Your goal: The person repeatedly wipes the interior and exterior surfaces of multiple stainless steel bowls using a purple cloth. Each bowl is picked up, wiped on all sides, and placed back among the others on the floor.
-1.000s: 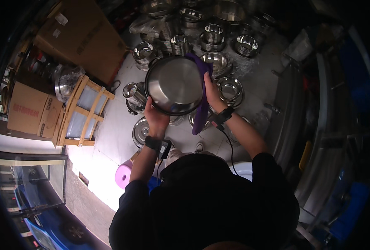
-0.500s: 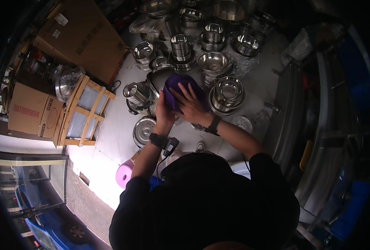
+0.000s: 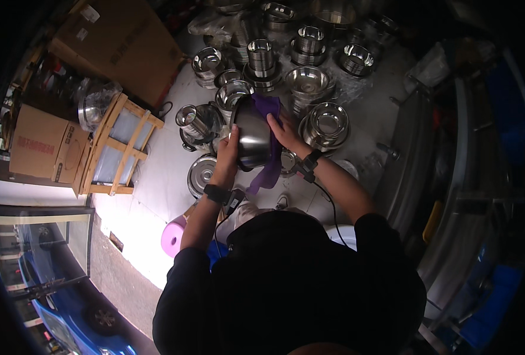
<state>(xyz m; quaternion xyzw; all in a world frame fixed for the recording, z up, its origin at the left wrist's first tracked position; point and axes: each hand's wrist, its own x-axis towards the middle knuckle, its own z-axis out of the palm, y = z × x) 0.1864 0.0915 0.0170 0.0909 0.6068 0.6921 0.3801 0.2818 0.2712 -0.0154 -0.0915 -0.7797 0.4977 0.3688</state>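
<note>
Held up in front of me is a deep stainless steel basin [image 3: 253, 139], tilted on its side with its brushed outer wall showing. My left hand [image 3: 227, 155] grips it at the left, the thumb up along the wall and the other fingers hidden. A purple cloth [image 3: 267, 105] drapes over its far right edge and hangs down along the right side. My right hand [image 3: 286, 134] is closed on this cloth, pressing it against the basin; part of the fingers is behind the cloth.
Several stacks of steel bowls [image 3: 308, 81] and pots stand on the pale floor ahead. Below my left hand lies a round steel lid [image 3: 203, 173]. Cardboard boxes [image 3: 42, 144] and a wooden crate [image 3: 120, 148] are at left, a pink roll [image 3: 172, 239] nearer me, metal shelving [image 3: 401, 136] at right.
The basin has been turned so its outer wall faces up. The purple cloth, earlier spread under my right hand, now hangs at the right side, and that hand has shifted right with it.
</note>
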